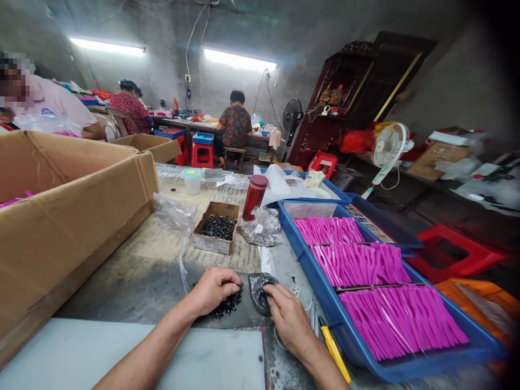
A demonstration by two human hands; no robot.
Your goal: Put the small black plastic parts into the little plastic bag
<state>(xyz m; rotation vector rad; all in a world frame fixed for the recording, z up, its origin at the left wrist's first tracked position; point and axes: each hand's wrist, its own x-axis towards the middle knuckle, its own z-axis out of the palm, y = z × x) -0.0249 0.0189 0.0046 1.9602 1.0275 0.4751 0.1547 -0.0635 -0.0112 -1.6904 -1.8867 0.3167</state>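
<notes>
My left hand (212, 292) hovers low over a pile of small black pieces (228, 307), thumb and fingertips pinched together. Whatever sits between those fingertips is too small to make out. To its right, my right hand (289, 318) has its fingers closed on the near edge of a small dark plastic bag (257, 286) lying on the worktable (138, 292). Beyond both hands stands an open cardboard box (212, 247) with many thin black pieces inside. A clear bag of small metallic parts (262, 234) lies beside that box.
On the right, a blue tray (303, 253) holds rows of magenta strips (398, 325). A yellow-handled tool (335, 355) lies beside it. A big carton (77, 233) flanks the left, a pale board (219, 355) the front. A red canister (255, 197) stands farther back; several people sit beyond.
</notes>
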